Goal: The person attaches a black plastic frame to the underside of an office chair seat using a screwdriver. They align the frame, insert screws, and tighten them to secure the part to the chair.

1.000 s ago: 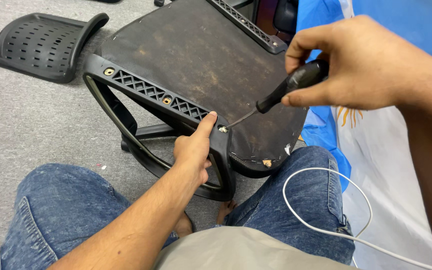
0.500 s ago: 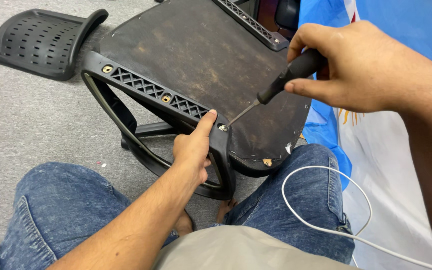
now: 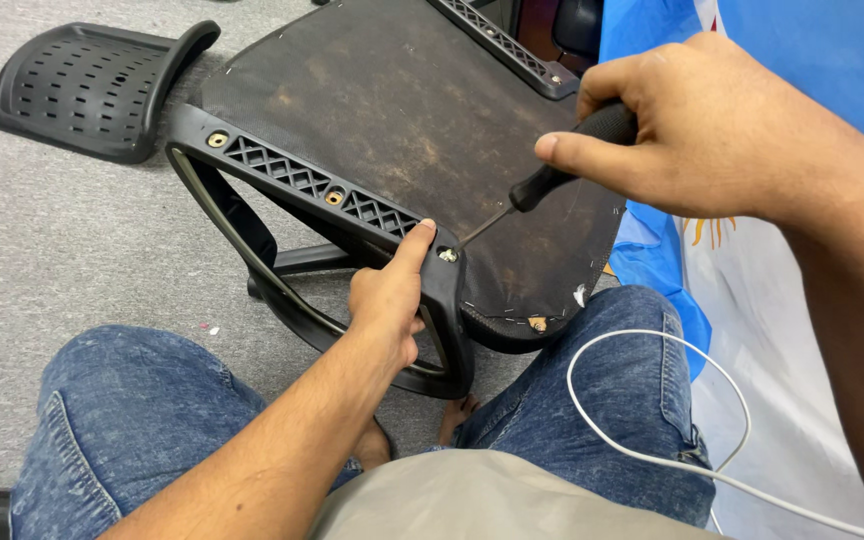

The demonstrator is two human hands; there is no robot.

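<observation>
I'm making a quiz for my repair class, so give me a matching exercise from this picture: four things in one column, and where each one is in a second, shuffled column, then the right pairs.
Things:
1. black-handled screwdriver
2. perforated black plastic chair part
3. thin white cable
4. black plastic armrest frame

Places:
A. lying apart on the grey carpet, upper left
B. gripped by the left hand near its corner
C. held in the right hand, tip at a corner screw
D. looped over the denim-clad right leg

Pairs: 1-C, 2-A, 3-D, 4-B
</observation>
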